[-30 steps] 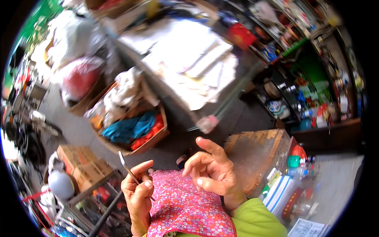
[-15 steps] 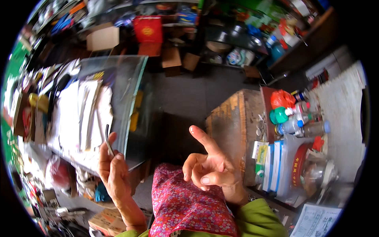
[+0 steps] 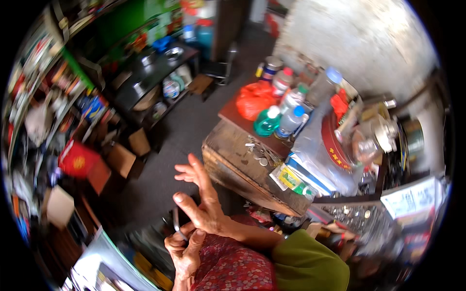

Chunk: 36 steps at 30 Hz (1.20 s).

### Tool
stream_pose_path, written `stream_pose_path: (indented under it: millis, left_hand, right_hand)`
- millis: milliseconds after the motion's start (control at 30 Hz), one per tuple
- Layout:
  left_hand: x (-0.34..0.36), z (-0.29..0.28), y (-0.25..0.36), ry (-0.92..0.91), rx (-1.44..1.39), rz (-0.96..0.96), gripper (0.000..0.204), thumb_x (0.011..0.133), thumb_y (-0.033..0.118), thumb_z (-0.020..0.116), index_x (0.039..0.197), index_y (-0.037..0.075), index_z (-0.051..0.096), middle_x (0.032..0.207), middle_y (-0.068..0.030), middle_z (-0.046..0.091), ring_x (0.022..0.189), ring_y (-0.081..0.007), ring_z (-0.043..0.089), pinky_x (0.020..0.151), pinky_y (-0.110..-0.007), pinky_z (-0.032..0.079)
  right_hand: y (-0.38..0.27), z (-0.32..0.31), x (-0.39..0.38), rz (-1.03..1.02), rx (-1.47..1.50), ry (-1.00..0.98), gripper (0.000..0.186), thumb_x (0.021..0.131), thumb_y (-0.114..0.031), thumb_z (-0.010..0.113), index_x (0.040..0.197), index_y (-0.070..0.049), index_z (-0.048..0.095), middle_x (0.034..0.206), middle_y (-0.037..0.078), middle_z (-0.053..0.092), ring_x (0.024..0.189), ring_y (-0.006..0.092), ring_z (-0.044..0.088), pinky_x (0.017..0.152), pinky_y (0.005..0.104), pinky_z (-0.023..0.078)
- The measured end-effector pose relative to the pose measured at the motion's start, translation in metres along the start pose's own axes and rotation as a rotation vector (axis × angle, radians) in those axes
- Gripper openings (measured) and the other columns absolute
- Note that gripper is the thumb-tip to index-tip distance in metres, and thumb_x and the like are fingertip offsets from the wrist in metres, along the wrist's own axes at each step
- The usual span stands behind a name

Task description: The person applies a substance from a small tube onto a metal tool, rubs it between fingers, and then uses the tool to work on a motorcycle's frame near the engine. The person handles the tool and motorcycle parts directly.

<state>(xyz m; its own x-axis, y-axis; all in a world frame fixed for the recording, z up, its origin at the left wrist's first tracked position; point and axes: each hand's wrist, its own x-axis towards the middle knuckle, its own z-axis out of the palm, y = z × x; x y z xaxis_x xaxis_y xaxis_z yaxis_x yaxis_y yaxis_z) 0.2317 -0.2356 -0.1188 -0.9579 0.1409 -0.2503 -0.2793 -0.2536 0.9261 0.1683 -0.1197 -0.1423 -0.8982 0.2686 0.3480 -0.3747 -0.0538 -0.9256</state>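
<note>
Grey floor (image 3: 179,131) showed ahead; to the right stood a worn wooden tabletop (image 3: 228,145), w/ plastic bottles (image 3: 290,122) & a red plastic bag (image 3: 255,101) by its far side. L hand (image 3: 185,257) had a thin bent metal rod (image 3: 176,220) pinched betw. thumb & curled fingers, end sticking up nr. my R hand (image 3: 209,213); couldn't tell if they touched. R fingers were spread wide, empty, above my floral apron (image 3: 238,264).

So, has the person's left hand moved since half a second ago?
Yes. Judged against the glass-topped table, the left hand has shifted rightward in the view: it overlapped the table then, and now appears clear of it.
</note>
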Motion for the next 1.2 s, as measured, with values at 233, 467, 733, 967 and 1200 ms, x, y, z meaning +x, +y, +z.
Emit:
stream_pose_path:
  millis: [233,467,733,967,1200]
  left_hand:
    - [0.117,-0.021,0.029,-0.259,-0.007,-0.081,0.02,0.089,0.017,0.068,0.095,0.0,0.058,0.055,0.0033,0.042,0.042,-0.0022,0.028,0.038,-0.019,0.019]
    - [0.227,0.011,0.041,-0.521,0.031,-0.174,0.027,0.096,0.023,0.059,0.101,-0.004,0.06,0.053,0.0075,0.029,0.043,-0.0005,0.023,0.037,-0.019,0.017]
    - [0.274,0.05,0.028,-0.608,0.007,-0.266,0.023,0.097,0.021,0.056,0.095,-0.002,0.06,0.053,0.0059,0.03,0.042,-0.0023,0.025,0.036,-0.02,0.019]
    - [0.286,0.074,0.016,-0.683,0.066,-0.488,0.02,0.096,0.019,0.057,0.094,-0.001,0.062,0.054,0.0059,0.031,0.043,-0.0023,0.027,0.037,-0.02,0.021]
    - [0.307,0.105,0.017,-0.831,0.129,-0.437,0.015,0.093,0.015,0.06,0.092,0.001,0.065,0.057,0.0045,0.041,0.044,-0.0022,0.031,0.037,-0.02,0.021]
  right_hand:
    - [0.025,-0.051,0.075,-0.095,-0.557,0.513,0.085,0.085,-0.019,0.072,0.149,0.001,0.019,0.12,0.023,0.059,0.1,0.0251,0.063,0.084,0.036,0.051]
    - [-0.024,-0.218,0.082,0.018,-1.603,0.828,0.077,0.079,0.003,0.056,0.149,-0.002,0.023,0.093,0.019,0.067,0.076,0.0344,0.065,0.067,0.041,0.053]
    - [0.007,-0.299,0.086,0.313,-1.831,0.383,0.097,0.071,0.008,0.059,0.153,-0.018,0.014,0.098,0.012,0.064,0.079,0.0303,0.066,0.065,0.0414,0.053]
    - [0.004,-0.308,0.096,0.48,-1.757,0.312,0.086,0.076,0.003,0.057,0.152,-0.018,0.021,0.098,0.015,0.066,0.079,0.0341,0.066,0.067,0.0431,0.052]
    - [-0.009,-0.301,0.09,0.412,-1.851,0.489,0.095,0.071,0.004,0.061,0.153,-0.012,0.015,0.091,0.016,0.065,0.075,0.0325,0.066,0.065,0.043,0.052]
